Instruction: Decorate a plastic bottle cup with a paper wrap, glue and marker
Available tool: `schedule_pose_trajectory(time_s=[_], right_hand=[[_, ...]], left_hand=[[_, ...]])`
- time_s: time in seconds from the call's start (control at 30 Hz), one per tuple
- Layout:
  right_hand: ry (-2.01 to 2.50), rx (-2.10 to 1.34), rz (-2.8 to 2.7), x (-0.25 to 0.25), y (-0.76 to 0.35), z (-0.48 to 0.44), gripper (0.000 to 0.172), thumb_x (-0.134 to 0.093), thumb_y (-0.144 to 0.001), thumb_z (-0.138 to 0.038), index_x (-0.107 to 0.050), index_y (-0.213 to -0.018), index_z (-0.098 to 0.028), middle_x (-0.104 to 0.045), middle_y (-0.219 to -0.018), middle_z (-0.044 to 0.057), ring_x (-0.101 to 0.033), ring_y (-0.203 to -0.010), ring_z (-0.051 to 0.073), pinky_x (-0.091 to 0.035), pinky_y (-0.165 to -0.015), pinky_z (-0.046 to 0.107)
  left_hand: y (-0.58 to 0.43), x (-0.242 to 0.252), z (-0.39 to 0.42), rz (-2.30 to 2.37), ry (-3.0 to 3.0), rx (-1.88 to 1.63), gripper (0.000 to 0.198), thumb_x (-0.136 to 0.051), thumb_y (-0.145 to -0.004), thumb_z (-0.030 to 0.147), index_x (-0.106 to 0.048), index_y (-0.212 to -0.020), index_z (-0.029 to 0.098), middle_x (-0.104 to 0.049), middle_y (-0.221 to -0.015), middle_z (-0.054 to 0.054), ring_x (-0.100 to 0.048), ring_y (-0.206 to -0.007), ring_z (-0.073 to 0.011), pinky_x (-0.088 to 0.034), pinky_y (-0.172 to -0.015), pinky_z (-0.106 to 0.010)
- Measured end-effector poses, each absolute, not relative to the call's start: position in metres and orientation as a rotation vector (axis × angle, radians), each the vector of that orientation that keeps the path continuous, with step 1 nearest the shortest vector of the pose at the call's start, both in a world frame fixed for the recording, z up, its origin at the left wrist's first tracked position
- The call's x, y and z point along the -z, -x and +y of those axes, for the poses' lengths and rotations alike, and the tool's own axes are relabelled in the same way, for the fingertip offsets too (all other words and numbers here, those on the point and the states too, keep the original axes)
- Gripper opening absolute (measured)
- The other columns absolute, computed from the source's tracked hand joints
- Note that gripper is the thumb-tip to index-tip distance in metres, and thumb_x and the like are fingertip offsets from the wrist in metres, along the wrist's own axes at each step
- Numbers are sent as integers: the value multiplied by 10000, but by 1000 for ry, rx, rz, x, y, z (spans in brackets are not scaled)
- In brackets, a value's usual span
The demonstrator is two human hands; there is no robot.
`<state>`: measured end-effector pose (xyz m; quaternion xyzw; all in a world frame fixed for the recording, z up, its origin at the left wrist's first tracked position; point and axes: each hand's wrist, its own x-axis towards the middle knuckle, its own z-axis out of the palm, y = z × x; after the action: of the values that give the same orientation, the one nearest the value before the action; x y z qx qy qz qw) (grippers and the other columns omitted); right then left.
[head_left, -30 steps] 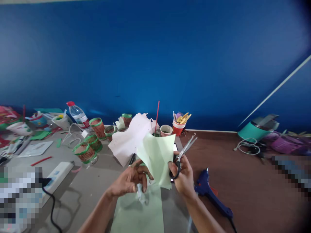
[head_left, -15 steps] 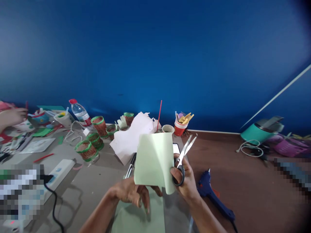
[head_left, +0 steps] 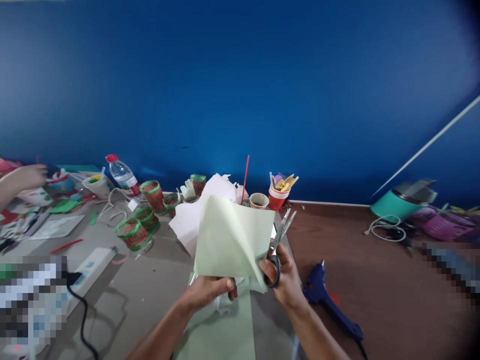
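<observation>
My right hand (head_left: pixel 285 277) is closed on black-handled scissors (head_left: pixel 276 260), blades pointing up and away. Its thumb also pinches the right edge of a pale green paper sheet (head_left: pixel 225 240), raised above the table and bent by a diagonal fold. Just below the sheet's lower edge is my left hand (head_left: pixel 210 294), fingers curled in and thumb against them; what they hold, if anything, I cannot make out. Something clear and whitish (head_left: pixel 223 306) shows beneath that hand. A second pale green sheet (head_left: pixel 221 335) lies flat on the table below.
Torn white paper (head_left: pixel 187 220) lies behind the raised sheet. Brown-and-green cups (head_left: pixel 133 234), a water bottle (head_left: pixel 123 175) and a power strip (head_left: pixel 93 270) are to the left. A blue glue gun (head_left: pixel 330 305) lies right. Another person's hand (head_left: pixel 32 176) is far left.
The raised sheet has swung leftward and opened wider, its fold now diagonal. My left hand's spread, hanging fingers have curled in under the sheet's edge. The scissors have shifted slightly left and down.
</observation>
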<state>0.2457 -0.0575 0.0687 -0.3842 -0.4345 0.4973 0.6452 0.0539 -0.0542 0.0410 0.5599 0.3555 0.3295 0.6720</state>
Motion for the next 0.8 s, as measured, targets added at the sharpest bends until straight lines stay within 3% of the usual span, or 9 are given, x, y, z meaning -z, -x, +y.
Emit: schedule_pose_trajectory(time_s=[0.17, 0.33, 0.5, 0.57, 0.67, 0.8], right_hand=[[833, -1277, -918, -65, -247, -57, 415, -773, -625, -456, -614, -943, -243, -621, -705, -9, -522, -527, 124, -454, -491, 232], [786, -1308, -881, -61, -246, -55, 372, -785, -637, -400, -613, -934, -255, -600, -683, -30, -513, -518, 111, -427, -475, 207], [837, -1240, -877, -59, -246, -55, 392, -756, -679, -409, -599, -1007, -263, -618, -759, -14, -528, -558, 116, -416, -493, 206], [852, -1200, -902, -59, -247, -56, 376, -711, -731, -436, -581, -1036, -258, -621, -795, -2, -513, -555, 108, -407, -496, 204], [866, -1151, -1029, -61, -246, -60, 375, -646, -794, -466, -553, -1079, -241, -631, -837, 24, -504, -562, 108, -405, -505, 211], [859, -1090, -1302, -60, -241, -66, 381, -589, -831, -482, -539, -1101, -217, -631, -839, 43, -554, -659, 146, -449, -583, 238]], left_hand=[[-53, -36, -57, 753, -1184, -793, 414, -637, -775, 529, -691, -725, 122, -568, -480, -23, -545, -526, -161, -458, -642, -295], [-52, -38, -56, 736, -1283, -777, 464, -561, -815, 567, -696, -748, 128, -591, -509, -36, -608, -656, -200, -469, -722, -303], [-57, -35, -55, 933, -1309, -811, 509, -571, -825, 526, -604, -469, 162, -534, -423, -8, -486, -456, -120, -435, -553, -242], [-61, -37, -54, 970, -1241, -960, 458, -594, -817, 503, -631, -512, 163, -539, -430, 8, -444, -401, -99, -414, -491, -235], [-63, -45, -50, 943, -1095, -1177, 321, -641, -789, 468, -703, -775, 154, -663, -618, -7, -449, -366, -94, -397, -410, -249], [-58, -52, -48, 983, -1061, -1269, 377, -593, -834, 465, -671, -661, 140, -607, -480, -11, -468, -388, -110, -439, -493, -262]])
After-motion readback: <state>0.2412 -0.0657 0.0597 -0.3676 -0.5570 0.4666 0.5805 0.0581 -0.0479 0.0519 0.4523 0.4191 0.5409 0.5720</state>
